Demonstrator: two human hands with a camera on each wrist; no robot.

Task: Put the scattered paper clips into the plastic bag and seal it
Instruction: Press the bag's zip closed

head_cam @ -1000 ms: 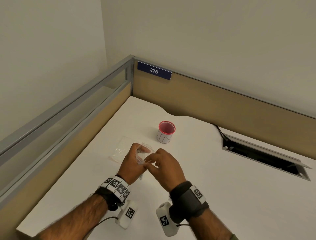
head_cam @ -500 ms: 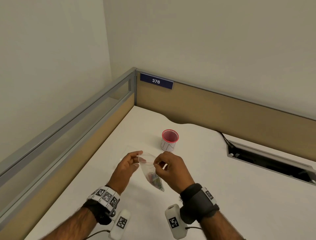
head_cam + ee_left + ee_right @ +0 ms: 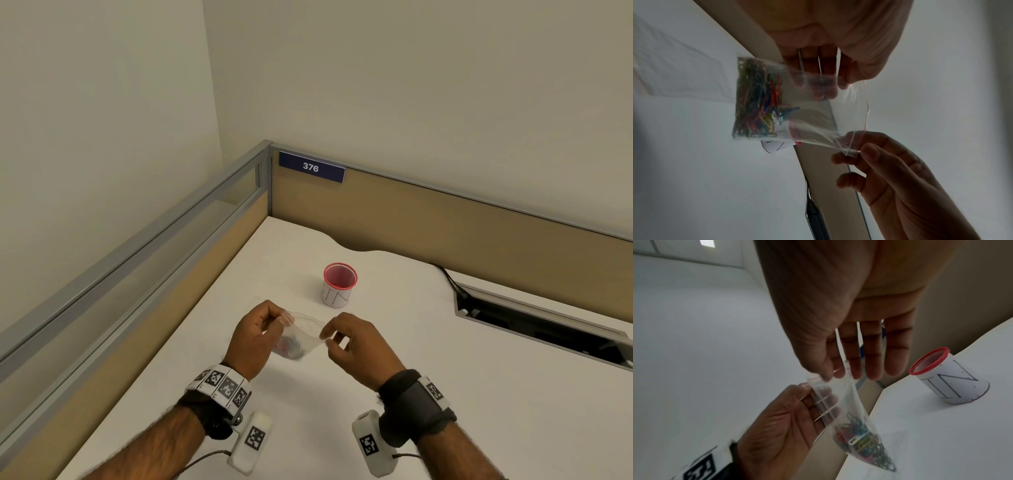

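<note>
A small clear plastic bag (image 3: pixel 301 334) with a red zip line hangs in the air between both hands above the white desk (image 3: pixel 479 394). Several coloured paper clips (image 3: pixel 756 100) are bunched in its bottom, also seen as paper clips (image 3: pixel 863 444) in the right wrist view. My left hand (image 3: pixel 274 320) pinches the bag's top left corner, fingers behind the plastic. My right hand (image 3: pixel 329 337) pinches the top right corner between thumb and forefinger. In the left wrist view the bag (image 3: pixel 818 113) is stretched taut between the two hands.
A white cup with a red rim (image 3: pixel 339 284) stands on the desk just beyond the hands. A second flat clear bag (image 3: pixel 680 71) lies on the desk at the left. A cable slot (image 3: pixel 541 329) opens at the right; partition walls (image 3: pixel 445 219) close the back and left.
The hands have drawn apart along the bag's top edge, stretching it between them. The bag has swung level, with the clips now nearer the left hand. The head camera tilted upward.
</note>
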